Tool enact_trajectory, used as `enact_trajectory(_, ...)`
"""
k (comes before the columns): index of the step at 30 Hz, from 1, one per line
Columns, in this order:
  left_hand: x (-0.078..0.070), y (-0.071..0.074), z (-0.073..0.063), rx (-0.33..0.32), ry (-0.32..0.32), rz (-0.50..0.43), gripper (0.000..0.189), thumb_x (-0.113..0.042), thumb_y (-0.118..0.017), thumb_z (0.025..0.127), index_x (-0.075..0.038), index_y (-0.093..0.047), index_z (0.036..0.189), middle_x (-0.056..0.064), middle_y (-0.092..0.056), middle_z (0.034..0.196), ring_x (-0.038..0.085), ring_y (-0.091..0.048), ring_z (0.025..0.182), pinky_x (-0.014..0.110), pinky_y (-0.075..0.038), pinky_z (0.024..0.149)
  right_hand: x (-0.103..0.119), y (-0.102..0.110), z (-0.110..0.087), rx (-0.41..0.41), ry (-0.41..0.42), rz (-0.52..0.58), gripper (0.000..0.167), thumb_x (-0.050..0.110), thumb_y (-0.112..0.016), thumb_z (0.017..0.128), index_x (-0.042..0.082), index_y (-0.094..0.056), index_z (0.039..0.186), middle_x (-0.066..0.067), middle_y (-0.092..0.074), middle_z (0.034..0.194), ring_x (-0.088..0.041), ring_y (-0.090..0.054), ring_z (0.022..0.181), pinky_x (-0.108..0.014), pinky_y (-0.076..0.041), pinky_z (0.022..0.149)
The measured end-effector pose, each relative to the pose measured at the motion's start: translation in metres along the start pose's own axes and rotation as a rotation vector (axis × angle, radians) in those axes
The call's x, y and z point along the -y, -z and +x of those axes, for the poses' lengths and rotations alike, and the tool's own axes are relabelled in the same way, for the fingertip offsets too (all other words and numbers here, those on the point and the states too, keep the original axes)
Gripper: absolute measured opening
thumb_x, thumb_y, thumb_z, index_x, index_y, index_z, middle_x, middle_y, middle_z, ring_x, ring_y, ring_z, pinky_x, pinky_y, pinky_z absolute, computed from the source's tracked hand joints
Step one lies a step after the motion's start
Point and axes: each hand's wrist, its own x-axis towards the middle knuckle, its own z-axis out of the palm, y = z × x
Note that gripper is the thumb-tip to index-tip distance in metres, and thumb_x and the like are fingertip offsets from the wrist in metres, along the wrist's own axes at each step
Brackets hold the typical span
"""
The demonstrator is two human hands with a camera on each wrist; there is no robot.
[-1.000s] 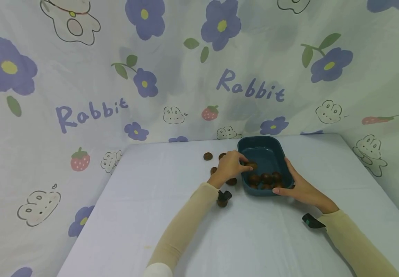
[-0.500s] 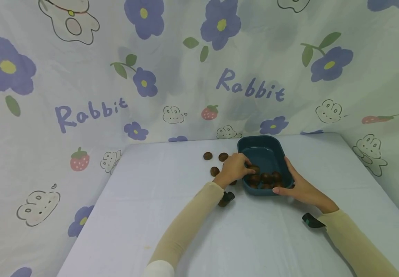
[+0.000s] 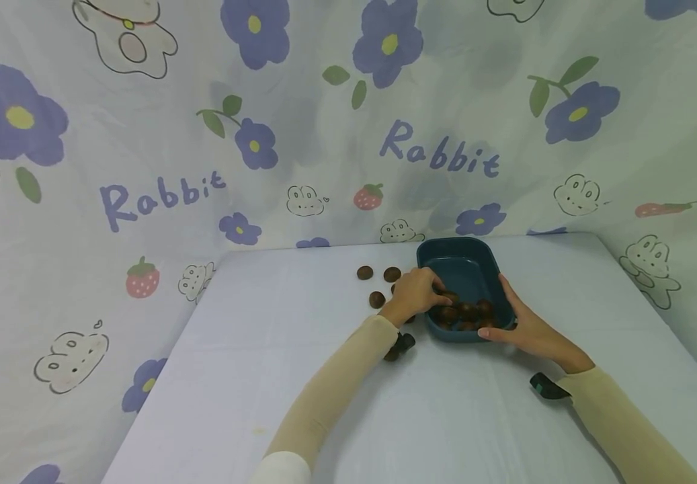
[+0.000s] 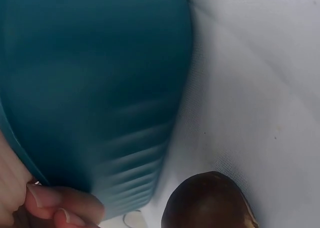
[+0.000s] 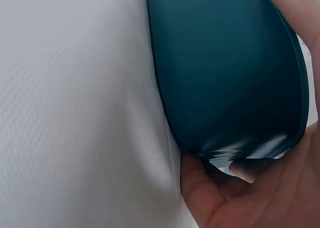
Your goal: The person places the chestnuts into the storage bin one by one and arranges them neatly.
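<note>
A dark teal box [image 3: 466, 269] stands on the white-covered table, with several round, shiny brown chestnuts [image 3: 466, 311] gathered in its front part. My left hand [image 3: 415, 294] reaches over the box's left rim, its fingertips pinching a chestnut [image 3: 449, 296] just above the others. In the left wrist view its fingers [image 4: 65, 203] curl past the rim, and another chestnut [image 4: 207, 203] lies on the cloth outside. My right hand [image 3: 529, 326] grips the box by its front right corner, thumb at the front and fingers along the right side. The right wrist view shows this grip on the box wall [image 5: 225, 63].
Left of the box lie several loose chestnuts [image 3: 377, 300] on the table [image 3: 275, 349], some partly hidden by the left hand and forearm. One sits by the black strap [image 3: 405, 343] at the left wrist. A patterned cloth [image 3: 324, 134] hangs behind the table.
My left hand has moved a little right and toward me inside the box, bringing its chestnut close over the others. The right hand keeps its hold on the box.
</note>
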Motion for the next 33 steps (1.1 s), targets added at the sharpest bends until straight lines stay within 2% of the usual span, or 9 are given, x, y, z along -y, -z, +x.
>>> enact_trajectory(8, -0.003, 0.002, 0.002, 0.023, -0.021, 0.039, 0.027, -0.045, -0.083, 0.085, -0.028, -0.082, 0.107, -0.008, -0.079, 0.116, 0.015, -0.075, 0.095, 0.026, -0.057, 0.068, -0.001, 0.000, -0.001, -0.005, 0.001, -0.008, 0.124, 0.039, -0.077, 0.091, 0.033, 0.024, 0.161, -0.015, 0.019, 0.173, -0.061, -0.002, 0.154, -0.085, -0.021, 0.108)
enact_trajectory(14, 0.001, 0.006, 0.001, 0.076, -0.039, 0.012, 0.030, -0.045, -0.080, 0.089, -0.027, -0.081, 0.112, -0.007, -0.077, 0.123, 0.010, -0.072, 0.085, 0.023, -0.050, 0.056, -0.001, 0.000, 0.000, -0.004, -0.011, -0.011, 0.123, 0.040, -0.077, 0.091, 0.032, 0.024, 0.161, -0.016, 0.018, 0.173, -0.062, -0.002, 0.154, -0.085, -0.020, 0.108)
enact_trajectory(19, 0.007, 0.017, -0.002, 0.087, -0.064, -0.057, 0.029, -0.042, -0.079, 0.091, -0.027, -0.080, 0.116, -0.007, -0.076, 0.125, 0.008, -0.063, 0.071, 0.021, -0.037, 0.048, 0.000, -0.002, 0.001, -0.002, -0.020, -0.015, 0.123, 0.041, -0.077, 0.091, 0.034, 0.024, 0.161, -0.015, 0.018, 0.173, -0.061, -0.003, 0.154, -0.085, -0.020, 0.108)
enact_trajectory(22, 0.014, 0.027, -0.006, 0.048, -0.082, -0.103, 0.030, -0.041, -0.078, 0.092, -0.025, -0.080, 0.118, -0.006, -0.077, 0.125, 0.010, -0.065, 0.075, 0.021, -0.037, 0.052, 0.000, -0.002, 0.001, 0.000, -0.018, -0.012, 0.123, 0.041, -0.077, 0.091, 0.034, 0.024, 0.161, -0.015, 0.018, 0.173, -0.061, -0.003, 0.154, -0.085, -0.020, 0.108)
enact_trajectory(24, 0.021, 0.035, -0.011, 0.014, -0.084, -0.145, 0.032, -0.040, -0.077, 0.093, -0.024, -0.079, 0.120, -0.005, -0.077, 0.124, 0.012, -0.070, 0.087, 0.020, -0.041, 0.058, 0.000, -0.001, 0.000, 0.000, -0.012, -0.010, 0.124, 0.040, -0.077, 0.091, 0.034, 0.024, 0.161, -0.015, 0.019, 0.173, -0.061, -0.002, 0.155, -0.085, -0.020, 0.108)
enact_trajectory(26, 0.029, 0.042, -0.016, -0.022, -0.085, -0.197, 0.034, -0.040, -0.077, 0.093, -0.021, -0.078, 0.121, -0.004, -0.077, 0.124, 0.018, -0.071, 0.093, 0.022, -0.045, 0.061, 0.000, -0.001, 0.000, -0.001, -0.008, -0.008, 0.124, 0.040, -0.077, 0.091, 0.033, 0.024, 0.161, -0.014, 0.019, 0.173, -0.060, -0.002, 0.155, -0.085, -0.020, 0.108)
enact_trajectory(29, 0.044, 0.051, -0.027, -0.079, -0.074, -0.266, 0.036, -0.040, -0.075, 0.095, -0.019, -0.077, 0.123, -0.003, -0.078, 0.119, 0.020, -0.071, 0.096, 0.025, -0.051, 0.069, 0.000, -0.001, 0.000, -0.006, -0.006, -0.011, 0.124, 0.040, -0.077, 0.091, 0.033, 0.024, 0.162, -0.014, 0.019, 0.173, -0.060, -0.002, 0.155, -0.085, -0.020, 0.109)
enact_trajectory(31, 0.056, 0.055, -0.034, -0.125, -0.069, -0.303, 0.035, -0.039, -0.075, 0.095, -0.018, -0.077, 0.123, -0.002, -0.079, 0.114, 0.021, -0.068, 0.091, 0.028, -0.052, 0.070, 0.000, -0.001, 0.000, -0.006, -0.006, -0.011, 0.123, 0.040, -0.077, 0.091, 0.032, 0.024, 0.162, -0.014, 0.019, 0.173, -0.061, -0.002, 0.155, -0.085, -0.019, 0.108)
enact_trajectory(33, 0.068, 0.059, -0.040, -0.172, -0.058, -0.340, 0.034, -0.038, -0.075, 0.095, -0.017, -0.078, 0.121, -0.001, -0.079, 0.112, 0.020, -0.067, 0.095, 0.031, -0.053, 0.077, -0.001, -0.001, -0.001, -0.007, -0.012, -0.015, 0.123, 0.041, -0.077, 0.091, 0.032, 0.024, 0.161, -0.015, 0.019, 0.173, -0.061, -0.002, 0.154, -0.085, -0.019, 0.108)
